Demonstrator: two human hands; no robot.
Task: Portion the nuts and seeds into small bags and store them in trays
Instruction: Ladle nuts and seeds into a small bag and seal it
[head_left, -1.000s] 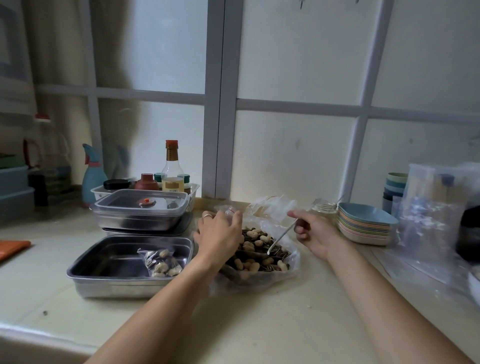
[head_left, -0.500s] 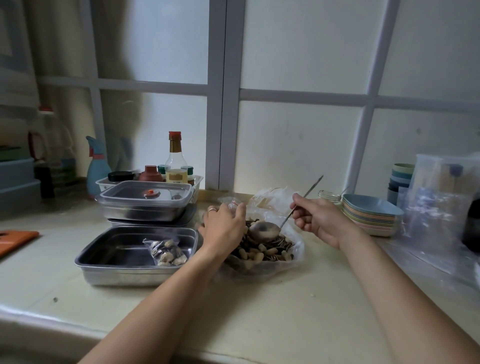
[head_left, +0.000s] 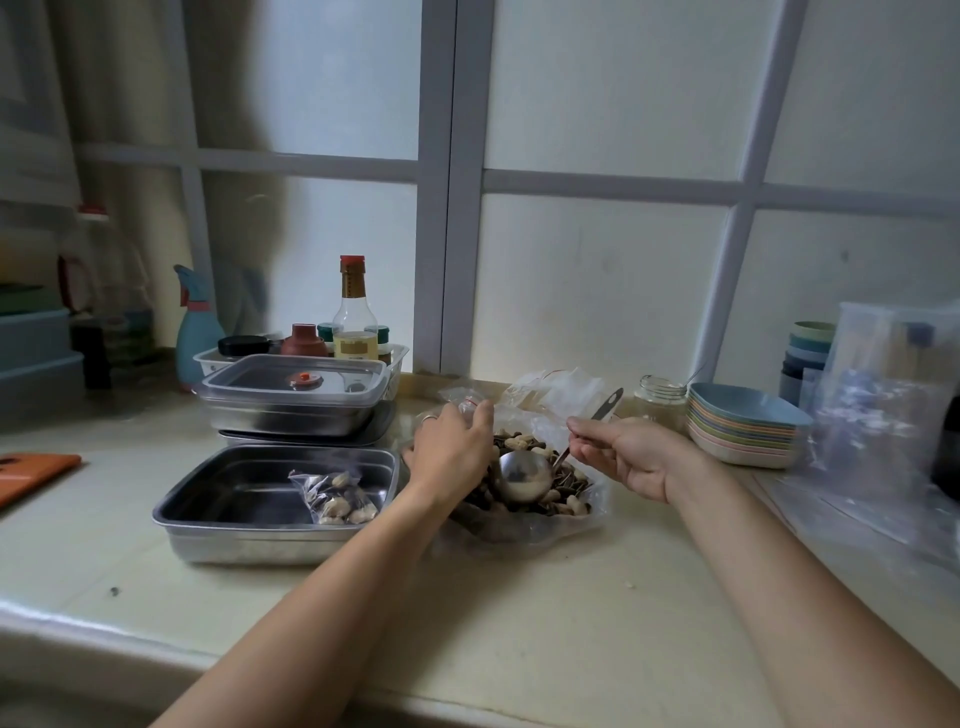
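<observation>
Nuts and seeds (head_left: 521, 443) lie in crinkly clear plastic between the hands. The left hand (head_left: 451, 453) pinches a small clear bag (head_left: 469, 401); the right hand (head_left: 631, 458) grips a round steel spoon (head_left: 524, 475) over them. A shiny steel tray (head_left: 249, 545) sits left.

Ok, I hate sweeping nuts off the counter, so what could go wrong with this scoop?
The left hand alone holds the small bag. Its soft mouth may sag as the ladle tips, so nuts could miss and scatter. The right hand pinches the ladle handle, whose end points toward the glass jar behind. A quick lift might knock it.
</observation>
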